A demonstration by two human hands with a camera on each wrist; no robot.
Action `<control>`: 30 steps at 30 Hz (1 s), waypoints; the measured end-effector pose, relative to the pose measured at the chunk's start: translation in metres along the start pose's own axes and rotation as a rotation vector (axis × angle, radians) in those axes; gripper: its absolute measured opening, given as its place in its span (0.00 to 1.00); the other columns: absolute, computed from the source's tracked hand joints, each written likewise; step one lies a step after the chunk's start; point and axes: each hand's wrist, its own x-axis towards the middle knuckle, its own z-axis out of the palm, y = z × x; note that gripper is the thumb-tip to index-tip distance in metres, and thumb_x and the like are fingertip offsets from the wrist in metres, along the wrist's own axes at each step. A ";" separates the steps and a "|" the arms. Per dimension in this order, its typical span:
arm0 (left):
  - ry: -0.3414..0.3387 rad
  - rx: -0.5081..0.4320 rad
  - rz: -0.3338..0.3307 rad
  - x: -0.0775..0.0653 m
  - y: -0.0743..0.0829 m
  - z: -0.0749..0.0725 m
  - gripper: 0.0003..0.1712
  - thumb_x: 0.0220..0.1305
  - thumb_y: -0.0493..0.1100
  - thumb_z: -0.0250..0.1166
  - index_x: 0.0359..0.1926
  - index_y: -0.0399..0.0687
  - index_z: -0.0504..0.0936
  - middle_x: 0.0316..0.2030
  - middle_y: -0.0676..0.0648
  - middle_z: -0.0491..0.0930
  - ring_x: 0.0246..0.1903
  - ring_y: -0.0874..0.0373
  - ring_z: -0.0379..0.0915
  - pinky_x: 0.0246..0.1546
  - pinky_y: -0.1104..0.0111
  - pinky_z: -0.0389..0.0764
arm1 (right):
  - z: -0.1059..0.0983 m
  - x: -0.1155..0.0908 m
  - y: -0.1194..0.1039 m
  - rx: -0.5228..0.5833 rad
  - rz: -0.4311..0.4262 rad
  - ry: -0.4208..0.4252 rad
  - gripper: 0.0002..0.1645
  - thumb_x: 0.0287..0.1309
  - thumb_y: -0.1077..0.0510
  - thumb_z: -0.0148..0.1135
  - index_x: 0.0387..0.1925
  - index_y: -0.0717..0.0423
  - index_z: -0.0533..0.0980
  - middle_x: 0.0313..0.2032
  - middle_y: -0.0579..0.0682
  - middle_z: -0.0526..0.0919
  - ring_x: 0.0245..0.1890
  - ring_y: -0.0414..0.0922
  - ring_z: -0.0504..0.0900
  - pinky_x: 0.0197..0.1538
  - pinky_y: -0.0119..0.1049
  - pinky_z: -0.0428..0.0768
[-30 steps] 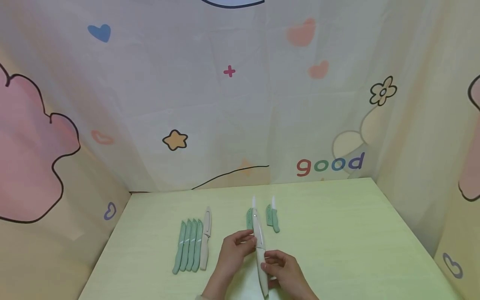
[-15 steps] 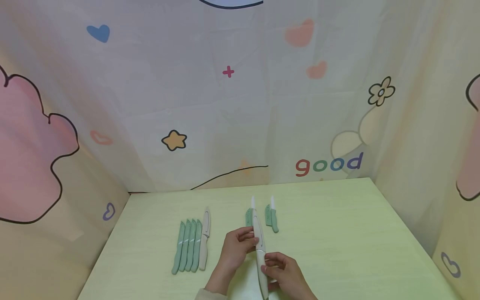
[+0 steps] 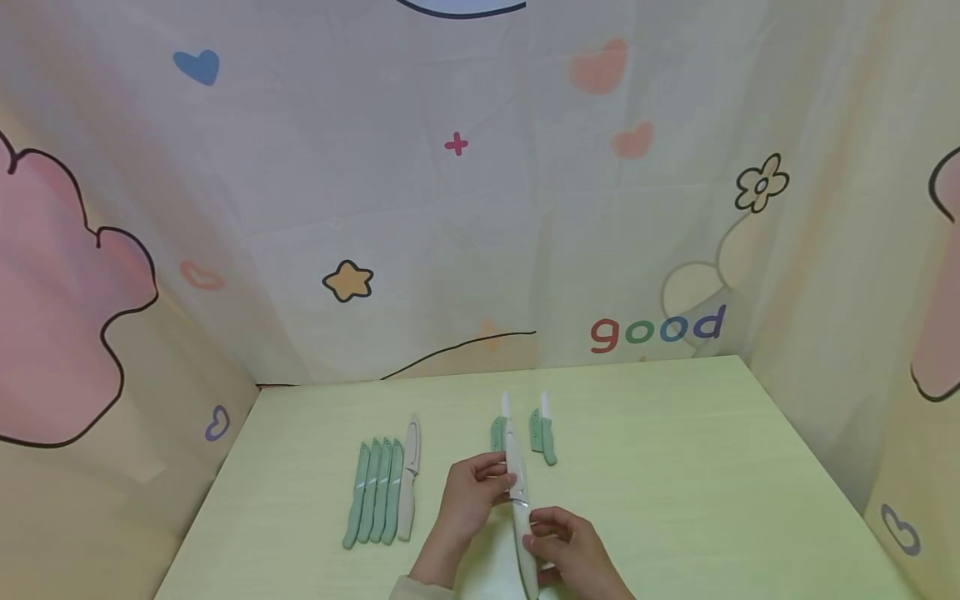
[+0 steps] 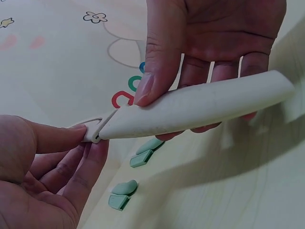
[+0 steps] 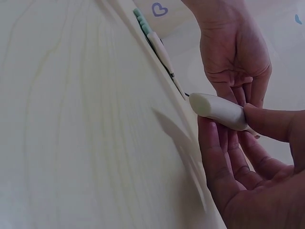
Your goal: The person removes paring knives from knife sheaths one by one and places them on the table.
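Observation:
A cream knife (image 3: pixel 524 554) with a matching sheath (image 3: pixel 516 461) over its blade is held between both hands above the table. My left hand (image 3: pixel 468 502) pinches the sheath near its lower end, thumb on one side and fingers on the other. The handle lies in my right hand (image 3: pixel 576 546), thumb on top and fingers underneath. A narrow slanted seam shows between sheath and handle in the left wrist view, where the handle (image 4: pixel 200 105) crosses the picture. From the right wrist, the handle's butt (image 5: pixel 202 105) faces the camera, and the sheath is mostly hidden.
Several sheathed green knives (image 3: pixel 373 493) lie side by side at left, beside another sheathed cream knife (image 3: pixel 407 500). Farther back on the table (image 3: pixel 675 483) are two small light-bladed green knives, one (image 3: pixel 549 442) on the right with its green sheath (image 3: pixel 536 431) beside it. A patterned curtain surrounds the table.
The right hand and the handle have shifted slightly toward the body, and the joint between sheath and handle shows a little more. The left hand has moved slightly up along the sheath.

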 end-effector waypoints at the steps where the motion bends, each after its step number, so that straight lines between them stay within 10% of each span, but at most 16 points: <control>1: 0.003 0.001 -0.002 0.000 0.000 0.000 0.21 0.56 0.30 0.68 0.52 0.34 0.80 0.38 0.40 0.83 0.35 0.51 0.81 0.36 0.66 0.86 | 0.000 0.000 0.000 0.004 0.006 -0.004 0.26 0.56 0.58 0.68 0.54 0.66 0.72 0.41 0.55 0.80 0.36 0.46 0.79 0.34 0.45 0.87; 30: 0.032 0.008 -0.005 -0.017 0.034 0.002 0.20 0.59 0.28 0.63 0.54 0.30 0.77 0.42 0.33 0.82 0.38 0.47 0.80 0.42 0.56 0.85 | 0.005 -0.008 0.011 0.063 0.015 -0.059 0.21 0.56 0.59 0.67 0.49 0.65 0.73 0.36 0.51 0.80 0.33 0.47 0.80 0.32 0.43 0.86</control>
